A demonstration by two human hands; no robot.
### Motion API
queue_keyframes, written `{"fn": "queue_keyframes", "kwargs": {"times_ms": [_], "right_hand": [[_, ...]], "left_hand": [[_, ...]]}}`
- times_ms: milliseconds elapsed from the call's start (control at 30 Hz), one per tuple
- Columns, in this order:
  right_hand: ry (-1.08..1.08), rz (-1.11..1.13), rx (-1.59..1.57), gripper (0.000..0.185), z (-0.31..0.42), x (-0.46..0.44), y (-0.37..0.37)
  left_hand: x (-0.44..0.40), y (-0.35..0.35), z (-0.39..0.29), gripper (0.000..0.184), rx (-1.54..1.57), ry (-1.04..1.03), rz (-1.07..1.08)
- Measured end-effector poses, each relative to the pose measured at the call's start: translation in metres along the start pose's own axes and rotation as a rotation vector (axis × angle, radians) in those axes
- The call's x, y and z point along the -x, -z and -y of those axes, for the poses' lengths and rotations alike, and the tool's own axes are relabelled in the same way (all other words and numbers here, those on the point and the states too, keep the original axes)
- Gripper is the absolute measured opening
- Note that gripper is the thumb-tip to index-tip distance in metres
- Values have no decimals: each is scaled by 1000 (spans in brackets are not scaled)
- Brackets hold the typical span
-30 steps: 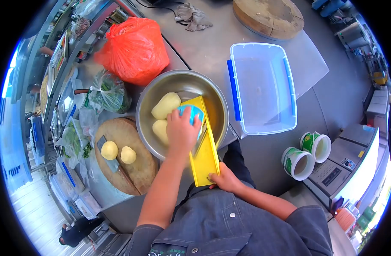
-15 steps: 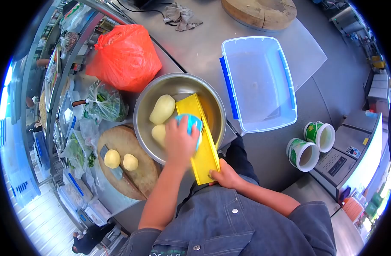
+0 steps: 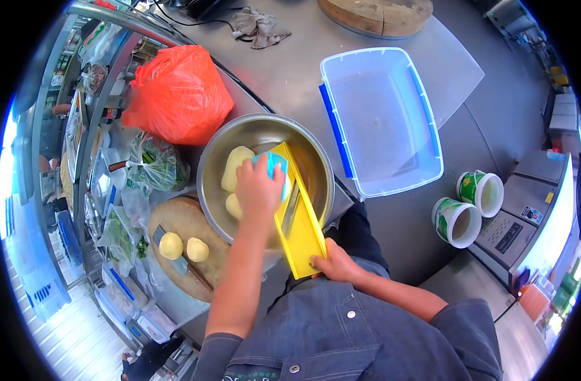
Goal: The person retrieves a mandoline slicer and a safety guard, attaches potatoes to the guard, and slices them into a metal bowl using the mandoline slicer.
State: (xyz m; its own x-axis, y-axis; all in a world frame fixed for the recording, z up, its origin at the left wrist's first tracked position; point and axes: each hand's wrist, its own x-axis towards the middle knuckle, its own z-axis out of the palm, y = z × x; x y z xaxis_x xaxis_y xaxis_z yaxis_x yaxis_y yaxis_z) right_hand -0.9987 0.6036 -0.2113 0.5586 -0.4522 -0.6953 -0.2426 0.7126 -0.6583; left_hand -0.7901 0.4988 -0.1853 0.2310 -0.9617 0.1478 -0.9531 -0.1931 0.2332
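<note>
Left hand (image 3: 258,189) curled round blue holder (image 3: 276,164) on yellow slicer (image 3: 307,246); right hand (image 3: 339,262) clamped on slicer's near end. Slicer slants across steel bowl (image 3: 316,171), potatoes (image 3: 237,165) inside. Could skid if right grip loosens; left hand could meet blade (image 3: 291,211) if holder tips.

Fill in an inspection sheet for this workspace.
Surface: metal table, partly covered.
Job's things: yellow slicer slants into steel bowl; two peeled potatoes show inside. Round chopping board bears two smaller potatoes and a knife.
Clutter: red plastic bag, grey rag, bagged greens.
Hands: left hand grips blue item, likely a food holder, over the slicer; right hand grips slicer's near end.
Cables: black cable near the rag.
Surroundings: two buckets; dark-clothed person, partly visible.
</note>
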Motion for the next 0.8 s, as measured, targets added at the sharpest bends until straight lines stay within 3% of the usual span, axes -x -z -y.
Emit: {"fn": "queue_keyframes", "kwargs": {"times_ms": [67,200,233,300,367,433,533,700,800], "right_hand": [[8,-20,-88,37,-3,1,-3],[-47,-27,56,33,6,0,4],[24,-27,162,33,4,-2,7],[81,-34,268,33,-2,-1,10],[-55,26,73,32,14,5,9],[-30,5,3,34,0,0,0],[-6,-15,-51,35,-14,2,-5],[69,-39,133,33,0,1,5],[42,19,99,33,-3,0,4]], "left_hand": [[-19,-4,1,32,-50,-2,46],[79,46,-27,35,106,-27,140],[93,55,-33,35,138,-33,166],[88,46,-31,35,102,-59,142],[54,26,-22,36,35,-8,99],[-4,-3,-8,29,-9,3,36],[-9,0,-14,28,-30,-25,67],[98,53,-38,38,107,-49,182],[57,26,-26,36,43,-37,92]]}}
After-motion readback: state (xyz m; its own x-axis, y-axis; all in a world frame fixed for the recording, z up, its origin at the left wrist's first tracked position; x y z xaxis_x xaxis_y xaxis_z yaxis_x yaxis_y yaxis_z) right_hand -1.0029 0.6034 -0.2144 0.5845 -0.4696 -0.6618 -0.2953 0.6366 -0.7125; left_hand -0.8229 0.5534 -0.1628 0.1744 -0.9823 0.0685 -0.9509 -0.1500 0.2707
